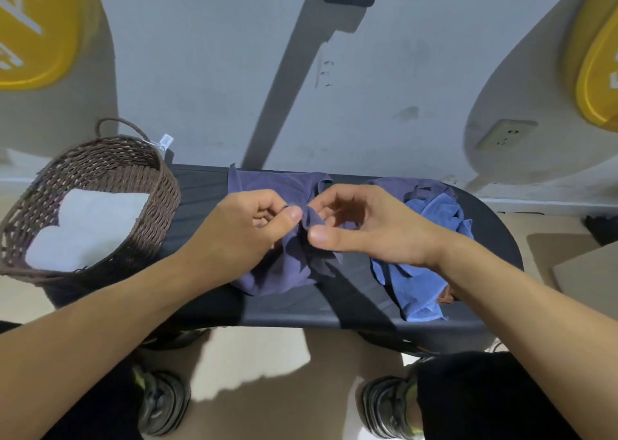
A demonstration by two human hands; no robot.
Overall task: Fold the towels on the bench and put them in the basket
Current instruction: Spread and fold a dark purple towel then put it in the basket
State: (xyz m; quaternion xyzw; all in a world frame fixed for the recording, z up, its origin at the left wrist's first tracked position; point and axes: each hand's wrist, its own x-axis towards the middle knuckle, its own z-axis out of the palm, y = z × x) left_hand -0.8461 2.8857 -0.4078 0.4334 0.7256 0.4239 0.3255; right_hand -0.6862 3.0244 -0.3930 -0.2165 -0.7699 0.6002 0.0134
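A dark purple towel [277, 185] lies crumpled on the middle of the black bench [200, 185]. My left hand [247, 225] pinches a raised fold of it between thumb and fingers. My right hand [364, 225] pinches the same fold from the right side. A lighter blue towel [418, 292] lies bunched on the right part of the bench, partly under my right wrist, with another dark cloth [398, 185] behind it. The brown wicker basket [160, 185] stands on the bench's left end and holds folded white towels [100, 212].
A grey wall with a socket [506, 135] rises right behind the bench. A dark slanted bar [294, 81] runs up the wall. Yellow signs sit at the upper left and upper right. My shoes [164, 403] stand on the pale floor below the bench's front edge.
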